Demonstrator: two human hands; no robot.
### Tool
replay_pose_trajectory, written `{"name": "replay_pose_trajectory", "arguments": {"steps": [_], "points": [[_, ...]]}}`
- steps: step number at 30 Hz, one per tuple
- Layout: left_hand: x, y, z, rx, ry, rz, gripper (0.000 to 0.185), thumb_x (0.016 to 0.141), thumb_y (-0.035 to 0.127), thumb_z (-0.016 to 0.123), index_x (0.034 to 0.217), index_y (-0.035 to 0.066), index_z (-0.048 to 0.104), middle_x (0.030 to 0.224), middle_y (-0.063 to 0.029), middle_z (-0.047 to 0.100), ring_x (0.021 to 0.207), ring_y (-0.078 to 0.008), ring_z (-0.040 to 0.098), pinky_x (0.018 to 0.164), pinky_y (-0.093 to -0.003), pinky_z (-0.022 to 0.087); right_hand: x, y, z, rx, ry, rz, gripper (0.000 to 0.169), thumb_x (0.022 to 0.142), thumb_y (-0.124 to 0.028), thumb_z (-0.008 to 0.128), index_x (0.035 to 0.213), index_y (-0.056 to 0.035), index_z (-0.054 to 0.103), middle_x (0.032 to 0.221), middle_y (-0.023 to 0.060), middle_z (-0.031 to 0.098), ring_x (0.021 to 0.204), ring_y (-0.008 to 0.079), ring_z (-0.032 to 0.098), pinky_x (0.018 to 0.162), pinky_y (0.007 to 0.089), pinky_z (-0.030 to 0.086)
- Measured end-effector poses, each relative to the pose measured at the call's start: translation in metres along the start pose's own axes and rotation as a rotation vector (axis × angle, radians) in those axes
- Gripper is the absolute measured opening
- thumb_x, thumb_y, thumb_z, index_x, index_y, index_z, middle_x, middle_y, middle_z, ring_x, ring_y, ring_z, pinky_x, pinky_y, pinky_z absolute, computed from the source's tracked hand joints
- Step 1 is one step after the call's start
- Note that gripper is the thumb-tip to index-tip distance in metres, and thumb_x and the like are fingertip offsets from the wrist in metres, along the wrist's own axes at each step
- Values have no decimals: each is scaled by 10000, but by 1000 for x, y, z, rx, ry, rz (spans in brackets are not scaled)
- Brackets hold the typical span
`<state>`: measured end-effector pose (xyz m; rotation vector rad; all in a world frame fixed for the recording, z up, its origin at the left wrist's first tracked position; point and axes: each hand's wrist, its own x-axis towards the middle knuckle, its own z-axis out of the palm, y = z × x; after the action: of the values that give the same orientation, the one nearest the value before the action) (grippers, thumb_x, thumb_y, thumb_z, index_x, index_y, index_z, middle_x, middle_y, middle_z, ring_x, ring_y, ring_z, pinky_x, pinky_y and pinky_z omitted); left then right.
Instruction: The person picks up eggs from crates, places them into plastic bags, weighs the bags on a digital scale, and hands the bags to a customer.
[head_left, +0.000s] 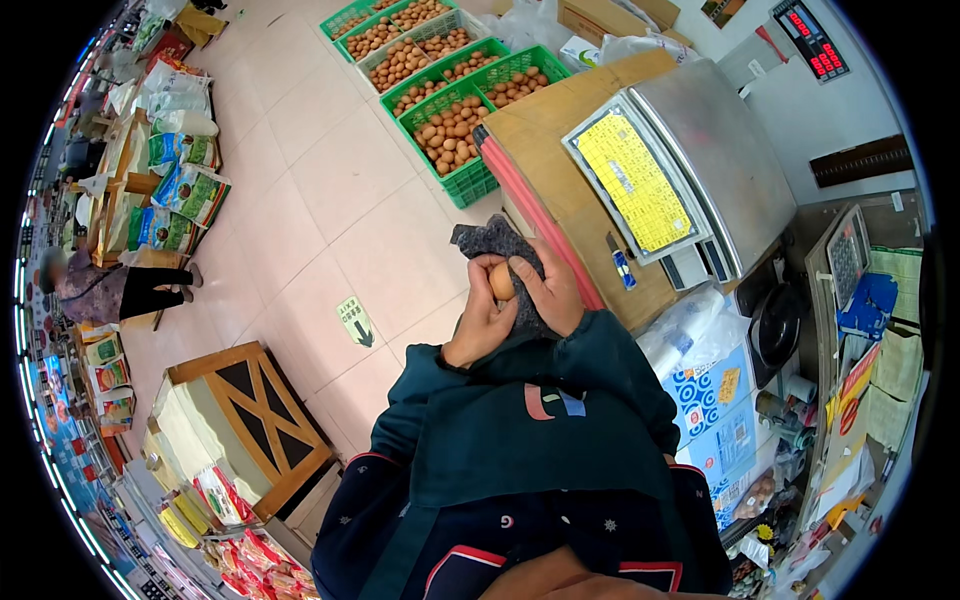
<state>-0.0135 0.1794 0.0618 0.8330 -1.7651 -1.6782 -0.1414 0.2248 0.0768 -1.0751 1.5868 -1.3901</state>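
Observation:
A brown egg (501, 282) is held between my two hands in front of my chest. My left hand (478, 315) grips it with curled fingers from the left. My right hand (553, 291) has a dark grey cloth (491, 238) bunched in it, and its thumb lies against the egg's right side. Part of the cloth sticks out beyond my fingers, and more hangs below my right palm. My fingers hide much of the egg. Just right of my hands is the red-padded edge (536, 206) of a wooden counter (559, 112).
Green crates (459, 196) of brown eggs stand on the floor ahead. The counter bears a weighing scale (720, 150) with a yellow key panel (630, 184) and a utility knife (621, 264). A wooden display case (259, 420) stands left. Farther left is a person (97, 289) beside bagged goods (191, 193).

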Motion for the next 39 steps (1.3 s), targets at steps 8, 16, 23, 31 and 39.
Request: {"name": "replay_pose_trajectory", "arguments": {"steps": [8, 16, 23, 31, 39], "points": [[5, -6, 0, -16, 90, 45, 503, 721, -102, 459, 1182, 0, 284, 1068, -118, 386, 1046, -202, 411, 928, -279, 334, -6, -2, 8, -182, 20, -194, 333, 845, -177, 584, 1142, -37, 529, 986, 141, 607, 880, 322, 599, 774, 335, 469], [7, 4, -5, -403, 19, -108, 487, 681, -130, 491, 1095, 66, 325, 1037, -71, 396, 918, -156, 479, 803, -247, 422, -4, -6, -16, 375, 51, 192, 291, 909, -181, 532, 1133, 3, 521, 1013, 93, 601, 919, 174, 572, 785, 292, 463], [-1, -16, 1, -167, 70, -36, 460, 726, -73, 438, 1162, 36, 343, 1078, -89, 400, 986, -117, 405, 817, -214, 367, -8, -8, 3, -252, -11, -182, 343, 847, -202, 588, 1134, -25, 529, 1074, 130, 572, 933, 259, 577, 806, 323, 448], [3, 8, -12, -926, -146, -245, 290, 785, 68, 463, 1072, 35, 465, 1092, -106, 494, 863, -170, 501, 735, -271, 408, -9, 4, -13, 605, 160, 272, 303, 916, -229, 523, 1115, 0, 522, 964, 59, 613, 862, 163, 584, 751, 296, 468], [-1, 0, -10, -129, 85, -237, 310, 947, 251, 332, 1066, 21, 502, 893, -71, 546, 750, -137, 506, 641, -251, 405, -17, -12, 3, -88, -44, -189, 296, 843, -140, 581, 1101, 2, 542, 1104, 140, 479, 1030, 261, 489, 890, 330, 382]]}}
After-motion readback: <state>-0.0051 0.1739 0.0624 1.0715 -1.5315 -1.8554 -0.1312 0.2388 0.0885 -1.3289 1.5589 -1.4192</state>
